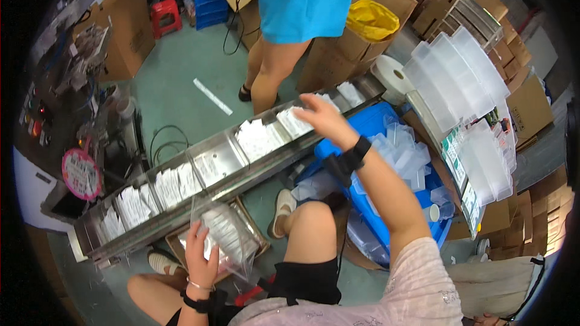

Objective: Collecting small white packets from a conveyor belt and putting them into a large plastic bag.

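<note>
My left hand [200,262] is at the near side of the conveyor, its fingers and thumb around the left edge of a clear plastic bag [232,238]. Stacked white packets show through the bag, which is above an open cardboard box [261,242]. My right hand [329,122] reaches over the far right part of the metal conveyor [219,192], fingers apart, nothing seen in it. Just beside its fingertips is a compartment of white paper packets [294,122]. More packets [258,139] fill several other compartments; one around the middle shows mostly bare metal.
A blue bin [356,196] of translucent plastic containers stands by my right leg. Stacked clear tubs [456,78] and a white roll [391,75] are to the right. Across the conveyor stands a person in a blue garment [308,3]. A red stool [165,17] is farther back.
</note>
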`<state>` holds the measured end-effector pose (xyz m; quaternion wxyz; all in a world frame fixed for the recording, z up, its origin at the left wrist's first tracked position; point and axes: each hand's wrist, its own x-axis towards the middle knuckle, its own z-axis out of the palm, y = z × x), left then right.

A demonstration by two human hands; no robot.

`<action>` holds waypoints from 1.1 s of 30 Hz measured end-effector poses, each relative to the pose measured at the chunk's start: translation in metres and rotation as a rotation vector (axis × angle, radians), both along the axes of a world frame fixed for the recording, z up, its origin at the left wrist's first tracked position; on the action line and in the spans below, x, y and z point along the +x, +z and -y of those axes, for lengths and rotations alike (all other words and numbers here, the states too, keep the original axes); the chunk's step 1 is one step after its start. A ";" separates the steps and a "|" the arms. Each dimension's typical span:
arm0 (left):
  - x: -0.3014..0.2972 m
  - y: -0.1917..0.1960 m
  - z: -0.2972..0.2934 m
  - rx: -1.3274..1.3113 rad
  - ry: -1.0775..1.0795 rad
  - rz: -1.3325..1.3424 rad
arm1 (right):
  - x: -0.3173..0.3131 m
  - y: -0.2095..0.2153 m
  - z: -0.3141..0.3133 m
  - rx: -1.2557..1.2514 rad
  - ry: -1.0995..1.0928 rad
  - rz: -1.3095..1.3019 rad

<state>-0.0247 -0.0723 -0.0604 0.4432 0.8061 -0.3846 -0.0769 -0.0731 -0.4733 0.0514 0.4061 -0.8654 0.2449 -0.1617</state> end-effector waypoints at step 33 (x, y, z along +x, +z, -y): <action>0.076 -0.057 0.051 0.540 -0.238 0.035 | -0.039 -0.184 0.442 0.030 -0.209 -0.734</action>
